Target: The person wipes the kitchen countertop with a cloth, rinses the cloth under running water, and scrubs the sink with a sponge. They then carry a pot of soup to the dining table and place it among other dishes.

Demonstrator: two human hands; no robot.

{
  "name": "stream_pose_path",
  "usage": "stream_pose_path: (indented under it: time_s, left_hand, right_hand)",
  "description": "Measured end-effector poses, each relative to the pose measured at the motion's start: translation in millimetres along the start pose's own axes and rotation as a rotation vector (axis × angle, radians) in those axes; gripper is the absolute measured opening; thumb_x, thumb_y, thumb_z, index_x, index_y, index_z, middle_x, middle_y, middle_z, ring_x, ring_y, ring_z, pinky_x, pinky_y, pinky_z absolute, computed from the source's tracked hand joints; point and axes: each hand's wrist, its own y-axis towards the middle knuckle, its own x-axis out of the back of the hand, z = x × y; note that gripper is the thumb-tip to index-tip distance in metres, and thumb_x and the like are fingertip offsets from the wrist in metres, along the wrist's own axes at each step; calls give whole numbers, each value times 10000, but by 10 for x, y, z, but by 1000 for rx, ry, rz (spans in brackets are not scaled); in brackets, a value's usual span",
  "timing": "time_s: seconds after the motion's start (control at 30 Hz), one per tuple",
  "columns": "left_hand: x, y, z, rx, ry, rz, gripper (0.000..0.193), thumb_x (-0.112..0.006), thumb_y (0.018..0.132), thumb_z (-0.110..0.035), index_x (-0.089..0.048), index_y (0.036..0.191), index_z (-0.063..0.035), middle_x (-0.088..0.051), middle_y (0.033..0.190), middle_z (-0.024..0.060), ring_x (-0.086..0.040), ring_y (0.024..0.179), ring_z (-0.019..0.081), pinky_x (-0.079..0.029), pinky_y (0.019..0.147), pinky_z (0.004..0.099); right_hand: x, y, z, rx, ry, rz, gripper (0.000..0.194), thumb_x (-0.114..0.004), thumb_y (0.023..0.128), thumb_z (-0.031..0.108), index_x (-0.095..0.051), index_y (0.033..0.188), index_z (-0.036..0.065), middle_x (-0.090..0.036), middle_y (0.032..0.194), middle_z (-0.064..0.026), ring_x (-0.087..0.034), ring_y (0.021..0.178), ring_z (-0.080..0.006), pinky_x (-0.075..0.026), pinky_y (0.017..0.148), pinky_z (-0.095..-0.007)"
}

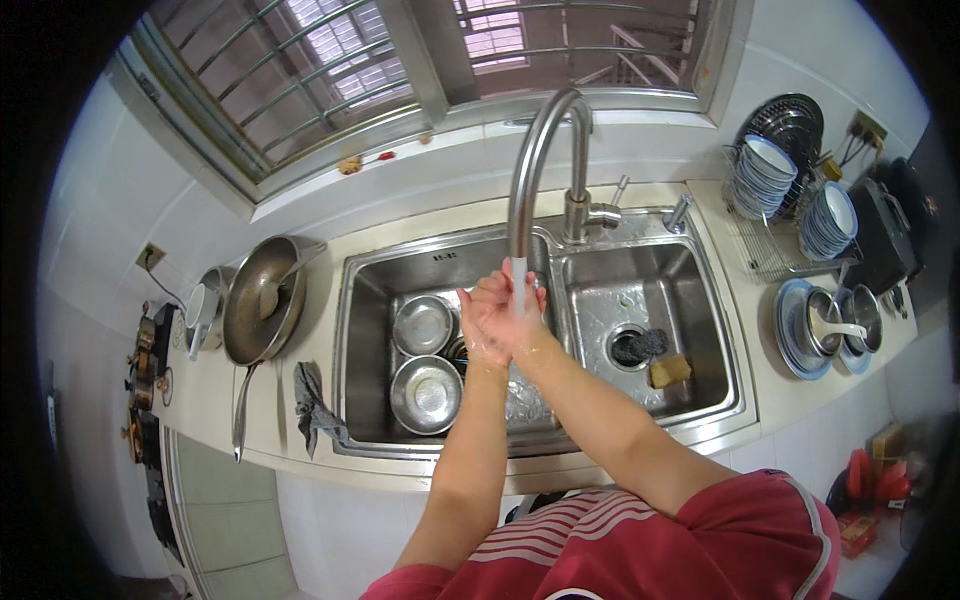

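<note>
Water runs from the steel gooseneck faucet (pixel 525 172) onto both hands, which meet above the double-bowl stainless sink (pixel 556 300) near its divider. My left hand (pixel 484 315) has its palm turned up and its fingers apart from any object. Against it lies my right hand (pixel 527 322), wet and partly hidden by the stream. Neither hand shows an object in it. Two metal bowls, the upper one (pixel 423 325) and the lower one (pixel 427 394), sit in the left basin. In the right basin, a dark scouring pad (pixel 640 345) lies by the drain, beside a yellowish sponge (pixel 670 371).
Left of the sink stand a wok (pixel 266 307) with a spatula and a grey cloth (pixel 313 409) at the counter's edge. At right are a wire dish rack (pixel 765 244) with stacked bowls (pixel 765 169), and plates (pixel 791 330) under metal bowls. A barred window is behind the faucet.
</note>
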Motion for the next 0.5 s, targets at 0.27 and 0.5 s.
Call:
stream_pose_path:
  time_s: [0.27, 0.5]
  left_hand:
    - [272, 360, 59, 52, -18, 134, 536, -384, 856, -639, -498, 1009, -138, -554, 849, 88, -550, 763, 266, -468, 693, 419]
    - [1060, 809, 184, 163, 221, 12, 551, -361, 868, -628, -486, 1069, -131, -565, 951, 93, -520, 715, 262, -443, 650, 411]
  right_hand:
    - [136, 419, 49, -28, -2249, -538, 507, -496, 885, 462, -597, 952, -30, -619, 914, -203, -582, 868, -321, -450, 769, -413]
    - [203, -358, 106, -189, -2655, -239, 707, -524, 824, 478, -401, 1296, -34, -376, 1326, -260, -345, 1242, -356, -300, 992, -403]
